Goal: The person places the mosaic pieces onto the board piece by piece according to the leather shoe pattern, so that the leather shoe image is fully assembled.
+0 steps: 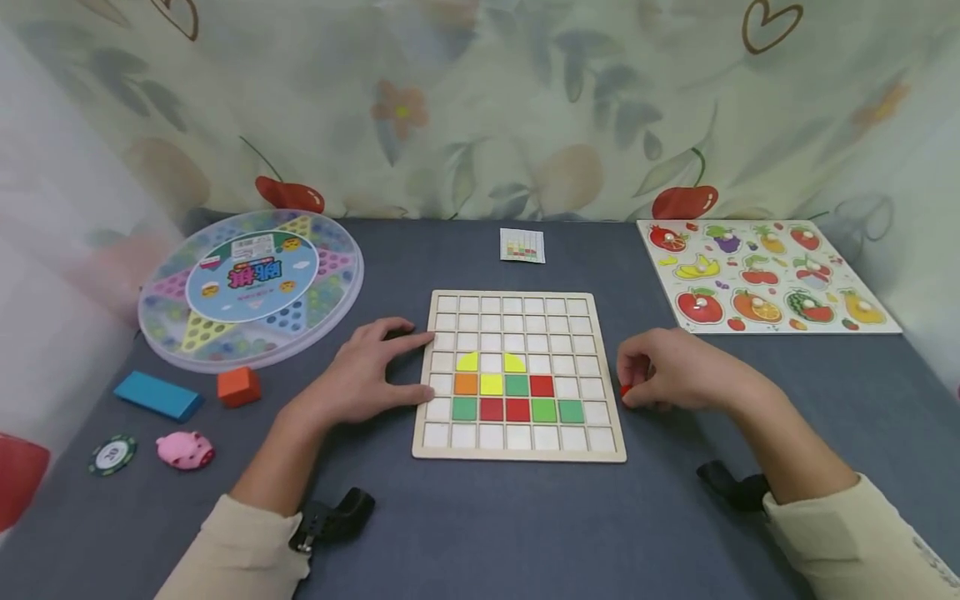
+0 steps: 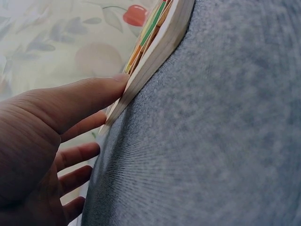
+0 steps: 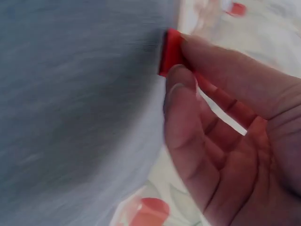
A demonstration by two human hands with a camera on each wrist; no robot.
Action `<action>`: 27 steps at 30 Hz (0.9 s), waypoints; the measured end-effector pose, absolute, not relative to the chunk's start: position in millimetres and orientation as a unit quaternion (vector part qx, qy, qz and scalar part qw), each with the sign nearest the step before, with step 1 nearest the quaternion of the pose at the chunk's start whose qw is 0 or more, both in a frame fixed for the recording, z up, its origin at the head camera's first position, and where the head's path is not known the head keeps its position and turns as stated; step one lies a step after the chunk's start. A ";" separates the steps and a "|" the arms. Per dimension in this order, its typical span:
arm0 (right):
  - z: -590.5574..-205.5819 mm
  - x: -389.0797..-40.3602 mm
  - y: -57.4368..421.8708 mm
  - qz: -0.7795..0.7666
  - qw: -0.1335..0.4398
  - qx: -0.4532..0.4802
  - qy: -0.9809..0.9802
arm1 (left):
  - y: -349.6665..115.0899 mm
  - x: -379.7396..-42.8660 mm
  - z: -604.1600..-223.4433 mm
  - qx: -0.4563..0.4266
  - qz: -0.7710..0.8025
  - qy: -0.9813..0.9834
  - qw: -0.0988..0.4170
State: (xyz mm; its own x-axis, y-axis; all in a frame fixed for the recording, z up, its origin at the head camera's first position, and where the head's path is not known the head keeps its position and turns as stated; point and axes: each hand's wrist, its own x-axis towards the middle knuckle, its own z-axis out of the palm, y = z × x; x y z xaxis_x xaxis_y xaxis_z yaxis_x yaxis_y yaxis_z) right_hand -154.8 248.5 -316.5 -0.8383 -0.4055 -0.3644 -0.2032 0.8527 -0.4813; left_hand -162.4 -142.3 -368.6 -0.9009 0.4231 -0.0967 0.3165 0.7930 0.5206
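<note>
A wooden grid board (image 1: 517, 455) with white cells lies flat in front of me in the head view. Orange, yellow, red and green square tiles fill several cells in its middle rows, with two yellow rounded tiles (image 1: 467, 362) above them. My left hand (image 1: 360, 375) rests at the board's left edge, thumb and forefinger extended against the frame; the left wrist view shows the thumb touching its side. Just off the right edge, my right hand (image 1: 678, 367) pinches a small red tile (image 3: 172, 51) between thumb and fingertips, close over the cloth.
A small pattern card (image 1: 522, 246) lies behind the board. A fruit puzzle board (image 1: 765, 279) is at the back right. At left are a round game box (image 1: 251, 287), a blue block (image 1: 157, 395), an orange block (image 1: 238, 387), a pink pig (image 1: 184, 450) and a chip (image 1: 112, 455).
</note>
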 end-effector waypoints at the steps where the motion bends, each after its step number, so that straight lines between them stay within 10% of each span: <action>1: -313.4 -155.8 247.1 -0.226 0.235 -0.157 0.932 | -142.3 -162.8 -368.3 0.197 0.255 0.941 0.103; 27: -321.0 -175.8 190.3 -0.234 0.247 -0.189 0.921 | -138.5 -166.3 -372.3 0.195 0.252 0.942 0.106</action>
